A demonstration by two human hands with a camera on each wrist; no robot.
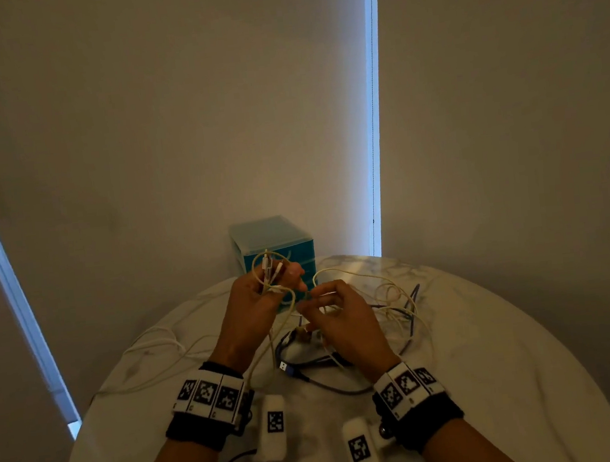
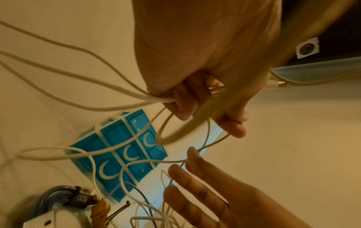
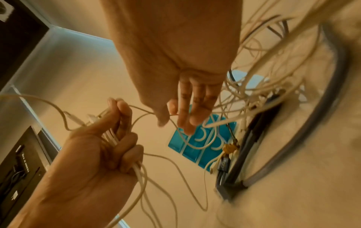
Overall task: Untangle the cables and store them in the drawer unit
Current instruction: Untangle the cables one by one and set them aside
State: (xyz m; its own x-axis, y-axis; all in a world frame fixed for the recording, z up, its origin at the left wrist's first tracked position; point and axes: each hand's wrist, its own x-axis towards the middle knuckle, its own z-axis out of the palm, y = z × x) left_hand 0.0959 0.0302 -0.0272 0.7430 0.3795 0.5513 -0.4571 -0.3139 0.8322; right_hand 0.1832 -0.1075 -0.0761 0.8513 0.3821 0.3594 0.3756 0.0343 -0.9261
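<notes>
My left hand (image 1: 273,285) is raised over the table and grips a bundle of white cables (image 1: 268,268), their plug ends sticking up past the fingers (image 2: 183,100). Just to its right, my right hand (image 1: 312,299) pinches a thin white cable (image 3: 140,108) between thumb and forefinger, its other fingers (image 3: 187,123) nearly straight. That thin cable runs across to the left hand (image 3: 117,135). A tangle of white and grey cables (image 1: 398,307) lies on the table under and right of the hands. The teal drawer unit (image 1: 278,239) stands behind the hands, its three drawers (image 2: 125,151) closed.
The round marble table (image 1: 500,379) stands against a beige wall. A purple-grey USB cable (image 1: 292,371) and a small brown piece (image 1: 301,334) lie under the hands. White cable strands (image 1: 150,346) trail off to the left. A white power block (image 2: 39,220) lies nearby.
</notes>
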